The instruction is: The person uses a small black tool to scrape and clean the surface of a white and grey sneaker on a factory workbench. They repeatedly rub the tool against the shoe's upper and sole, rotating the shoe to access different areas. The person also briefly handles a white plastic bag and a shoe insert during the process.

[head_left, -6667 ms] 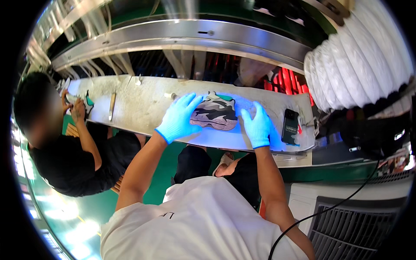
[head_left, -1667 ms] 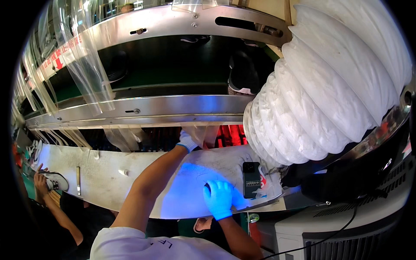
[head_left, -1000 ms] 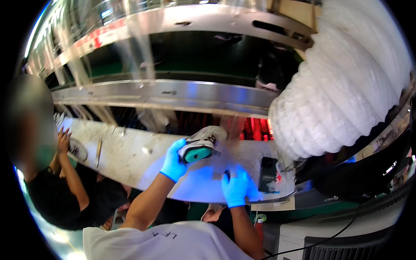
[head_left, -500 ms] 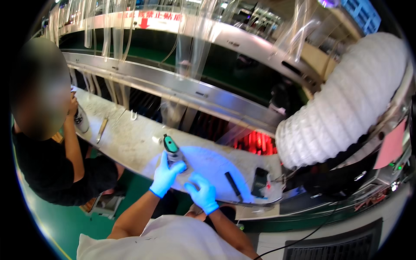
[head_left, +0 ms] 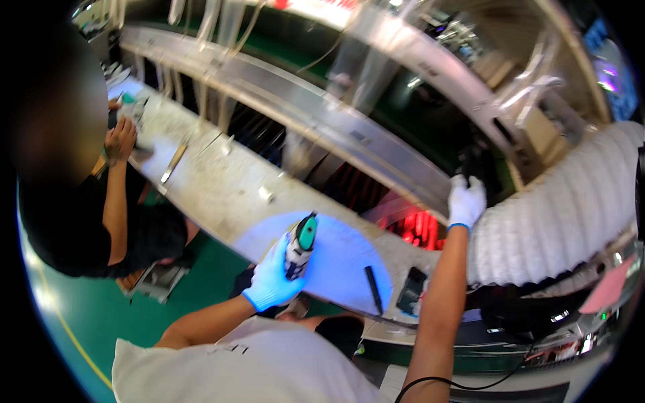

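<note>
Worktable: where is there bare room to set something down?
The worktable shows two bare patches: between the wooden-handled tool and the small white piece, and the blue-lit stretch between the shoe in the left hand and the black stick. The right end, with the phone, is crowded.

Note dark lettering [head_left: 235, 350] on the white shirt [head_left: 262, 379], too small to read; note red print [head_left: 336, 9] on the pale upper strip [head_left: 329, 19], blurred beyond reading.
</note>
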Motion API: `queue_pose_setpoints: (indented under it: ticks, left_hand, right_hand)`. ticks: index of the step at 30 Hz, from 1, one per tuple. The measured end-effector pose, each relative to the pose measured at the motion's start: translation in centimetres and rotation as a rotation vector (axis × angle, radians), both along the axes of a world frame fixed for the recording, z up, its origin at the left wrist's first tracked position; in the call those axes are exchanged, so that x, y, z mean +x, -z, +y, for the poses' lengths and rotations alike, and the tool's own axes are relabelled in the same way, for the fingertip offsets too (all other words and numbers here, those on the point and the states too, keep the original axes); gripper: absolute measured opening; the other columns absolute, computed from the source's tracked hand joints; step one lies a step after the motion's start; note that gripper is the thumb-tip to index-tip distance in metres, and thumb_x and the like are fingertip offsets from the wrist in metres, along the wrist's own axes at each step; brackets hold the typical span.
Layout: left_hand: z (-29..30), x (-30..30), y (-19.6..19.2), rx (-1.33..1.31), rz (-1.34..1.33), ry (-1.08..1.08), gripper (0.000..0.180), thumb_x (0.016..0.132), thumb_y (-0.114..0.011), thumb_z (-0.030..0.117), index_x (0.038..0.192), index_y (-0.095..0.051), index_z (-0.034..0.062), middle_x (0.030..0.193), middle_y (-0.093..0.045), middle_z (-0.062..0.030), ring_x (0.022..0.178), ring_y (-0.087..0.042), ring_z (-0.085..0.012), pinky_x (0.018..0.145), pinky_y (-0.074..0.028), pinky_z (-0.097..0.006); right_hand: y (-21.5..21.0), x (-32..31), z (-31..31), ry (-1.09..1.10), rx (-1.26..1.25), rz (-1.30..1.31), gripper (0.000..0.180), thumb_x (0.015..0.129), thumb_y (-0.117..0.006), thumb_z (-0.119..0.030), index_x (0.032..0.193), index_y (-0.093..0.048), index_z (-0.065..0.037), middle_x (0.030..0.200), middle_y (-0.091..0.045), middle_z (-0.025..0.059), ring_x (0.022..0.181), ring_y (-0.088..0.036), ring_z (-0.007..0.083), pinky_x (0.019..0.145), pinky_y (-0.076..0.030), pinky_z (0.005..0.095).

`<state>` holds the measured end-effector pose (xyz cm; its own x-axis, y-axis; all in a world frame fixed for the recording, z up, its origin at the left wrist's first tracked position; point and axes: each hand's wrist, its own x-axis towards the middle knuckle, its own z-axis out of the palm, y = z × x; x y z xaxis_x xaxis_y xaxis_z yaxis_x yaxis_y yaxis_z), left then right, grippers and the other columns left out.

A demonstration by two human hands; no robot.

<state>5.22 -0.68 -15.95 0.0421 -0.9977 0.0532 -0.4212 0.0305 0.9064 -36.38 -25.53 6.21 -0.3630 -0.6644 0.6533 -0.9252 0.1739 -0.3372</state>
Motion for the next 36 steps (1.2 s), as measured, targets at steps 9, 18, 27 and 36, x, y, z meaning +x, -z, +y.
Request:
queue_pose_setpoints:
  ticks: [9,18,27,36]
  left_hand:
    - [0.4,0.5,1.9,-0.095,0.058,0.015,0.120,0.073,-0.094,0.029,0.173,-0.033,0.0011,0.164,-0.055,-0.0284,0.137,-0.067,-0.0464,0.114,-0.057,-0.047]
    - [-0.7,0.1,0.8,0.091,0.025,0.018,0.125,0.075,-0.095,0.031,0.176,-0.028,0.0015,0.155,-0.062,-0.0295,0.135,-0.071,-0.0423,0.112,-0.058,-0.047]
    - [4.3,4.6,3.8,-0.571,-0.383,0.367,0.085,0.070,-0.097,0.023,0.149,-0.069,0.0101,0.160,-0.056,-0.0336,0.143,-0.062,-0.0539,0.113,-0.056,-0.059]
    - [-2.5,1.2,-4.2,-0.820,-0.327,0.422,0.051,0.077,-0.090,0.006,0.127,-0.079,0.0066,0.128,-0.079,-0.0163,0.123,-0.076,-0.0385,0.107,-0.061,-0.048]
  right_hand:
    - [3.2,6.7,9.7,-0.391,-0.455,-0.273,0.030,0.093,-0.092,-0.013,0.116,-0.083,0.005,0.124,-0.082,0.0182,0.109,-0.077,0.0245,0.099,-0.060,0.0367]
    - [21.5,16.9,29.8,-0.893,0.103,0.208,0.039,0.086,-0.096,-0.024,0.114,-0.076,-0.004,0.113,-0.076,0.0126,0.110,-0.073,0.0391,0.105,-0.056,0.0620]
    - [27.6,16.7,35.4,-0.613,0.183,-0.171,0.072,0.089,-0.094,-0.033,0.149,-0.066,-0.004,0.165,-0.054,0.0287,0.154,-0.051,0.0505,0.122,-0.046,0.0588]
    - [26.5,15.5,32.4,-0.621,0.043,-0.117,0.045,0.077,-0.081,-0.004,0.122,-0.081,-0.004,0.142,-0.074,0.0189,0.136,-0.067,0.0398,0.111,-0.056,0.0491]
